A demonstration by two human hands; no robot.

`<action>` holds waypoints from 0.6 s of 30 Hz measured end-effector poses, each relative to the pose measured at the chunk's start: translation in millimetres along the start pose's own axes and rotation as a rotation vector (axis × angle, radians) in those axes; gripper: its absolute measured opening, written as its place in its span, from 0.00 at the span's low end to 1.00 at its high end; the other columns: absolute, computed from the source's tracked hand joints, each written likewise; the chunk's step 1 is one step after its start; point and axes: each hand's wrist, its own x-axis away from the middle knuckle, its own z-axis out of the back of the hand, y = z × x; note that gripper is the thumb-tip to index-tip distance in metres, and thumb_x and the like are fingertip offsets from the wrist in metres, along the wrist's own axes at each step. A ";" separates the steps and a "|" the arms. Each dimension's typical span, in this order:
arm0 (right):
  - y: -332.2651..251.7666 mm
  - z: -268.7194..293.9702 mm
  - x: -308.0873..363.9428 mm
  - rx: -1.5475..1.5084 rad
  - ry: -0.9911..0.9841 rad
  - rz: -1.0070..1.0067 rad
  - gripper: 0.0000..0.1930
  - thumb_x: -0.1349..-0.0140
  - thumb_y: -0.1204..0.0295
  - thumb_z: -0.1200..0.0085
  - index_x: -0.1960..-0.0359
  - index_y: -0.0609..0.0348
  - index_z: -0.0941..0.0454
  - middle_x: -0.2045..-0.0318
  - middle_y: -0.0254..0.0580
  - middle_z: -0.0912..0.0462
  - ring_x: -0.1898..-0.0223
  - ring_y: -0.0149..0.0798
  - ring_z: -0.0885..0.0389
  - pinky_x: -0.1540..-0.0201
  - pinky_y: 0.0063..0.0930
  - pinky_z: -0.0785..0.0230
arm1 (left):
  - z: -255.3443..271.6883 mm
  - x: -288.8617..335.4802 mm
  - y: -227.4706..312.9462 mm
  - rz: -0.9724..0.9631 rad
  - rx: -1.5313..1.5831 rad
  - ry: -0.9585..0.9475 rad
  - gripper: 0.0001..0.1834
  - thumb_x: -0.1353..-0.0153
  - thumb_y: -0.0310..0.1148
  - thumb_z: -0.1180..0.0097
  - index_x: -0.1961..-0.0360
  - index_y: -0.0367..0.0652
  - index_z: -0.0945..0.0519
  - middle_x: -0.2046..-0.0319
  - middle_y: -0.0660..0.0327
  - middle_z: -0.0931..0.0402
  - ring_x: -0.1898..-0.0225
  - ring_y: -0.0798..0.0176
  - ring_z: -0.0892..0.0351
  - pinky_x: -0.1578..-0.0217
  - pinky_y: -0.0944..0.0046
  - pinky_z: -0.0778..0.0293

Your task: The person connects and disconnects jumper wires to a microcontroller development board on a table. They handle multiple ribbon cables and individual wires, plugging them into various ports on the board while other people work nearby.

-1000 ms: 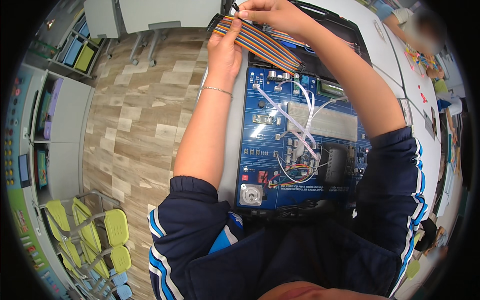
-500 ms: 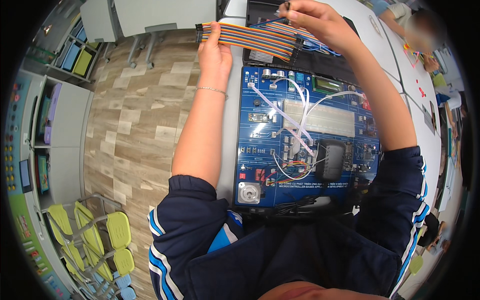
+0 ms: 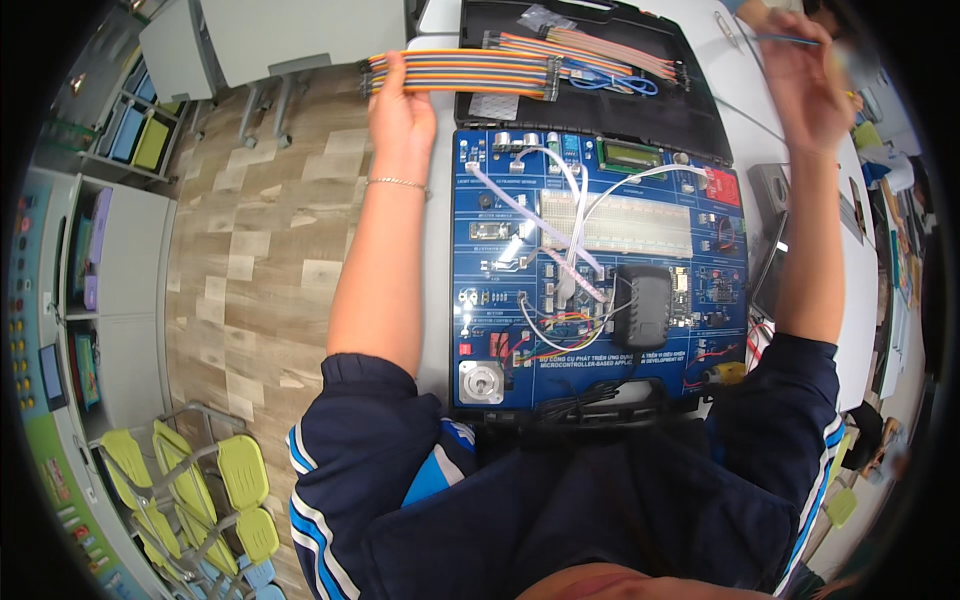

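Note:
My left hand (image 3: 402, 108) is closed round one end of a flat ribbon of jumper wires (image 3: 470, 75), orange, yellow and dark, with black pin ends. The ribbon stretches over the open black case lid (image 3: 660, 130). Out to the far right, my right hand (image 3: 808, 95) is raised, its fingers pinching a blue jumper wire (image 3: 790, 39). Nearer me lies a blue electronics board (image 3: 500, 330) with a white breadboard (image 3: 640, 228), pale cables and a black power adapter (image 3: 643, 308) on it. More wire ribbons (image 3: 610, 52) and a coiled blue cable (image 3: 620, 85) lie in the lid.
The case rests on a white table (image 3: 437, 230). A dark device (image 3: 770, 275) and a yellow motor (image 3: 725, 374) are at the board's right. Green chairs (image 3: 190, 470) and cabinets (image 3: 130, 240) stand to the left. Another person is partly visible at the far right.
My right hand has swung right, away from the ribbon, carrying the blue wire with it. The left hand still holds the ribbon, now lying straighter. The lid's contents are uncovered.

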 end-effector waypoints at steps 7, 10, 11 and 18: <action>19.0 -44.7 20.9 0.462 -0.116 -0.438 0.06 0.33 0.71 0.39 0.59 0.60 0.17 0.67 0.42 0.14 0.65 0.37 0.14 0.58 0.33 0.20 | -23.5 26.4 -3.8 0.024 -0.384 -0.021 0.12 0.38 0.26 0.31 0.57 0.34 0.20 0.58 0.55 0.17 0.58 0.63 0.16 0.54 0.64 0.16; 31.8 -39.4 28.8 0.512 -0.266 -0.587 0.14 0.29 0.68 0.42 0.47 0.61 0.21 0.53 0.39 0.16 0.54 0.31 0.17 0.49 0.27 0.25 | -28.0 27.4 -8.9 0.014 -0.758 -0.113 0.16 0.40 0.29 0.28 0.55 0.32 0.18 0.58 0.54 0.16 0.60 0.65 0.16 0.55 0.67 0.21; 42.8 -57.5 32.7 0.489 -0.285 -0.538 0.13 0.30 0.68 0.41 0.48 0.61 0.20 0.56 0.36 0.15 0.57 0.29 0.16 0.53 0.24 0.23 | -29.6 29.2 -9.6 0.000 -0.885 -0.128 0.17 0.40 0.30 0.28 0.54 0.32 0.18 0.59 0.55 0.15 0.60 0.65 0.16 0.54 0.67 0.22; 60.3 -106.0 41.0 0.625 -0.352 -0.339 0.12 0.34 0.66 0.36 0.55 0.59 0.15 0.64 0.34 0.12 0.63 0.24 0.17 0.58 0.21 0.25 | -15.6 20.7 -18.9 -0.357 -1.544 0.130 0.50 0.56 0.60 0.22 0.45 0.25 0.22 0.40 0.34 0.33 0.41 0.43 0.26 0.40 0.50 0.29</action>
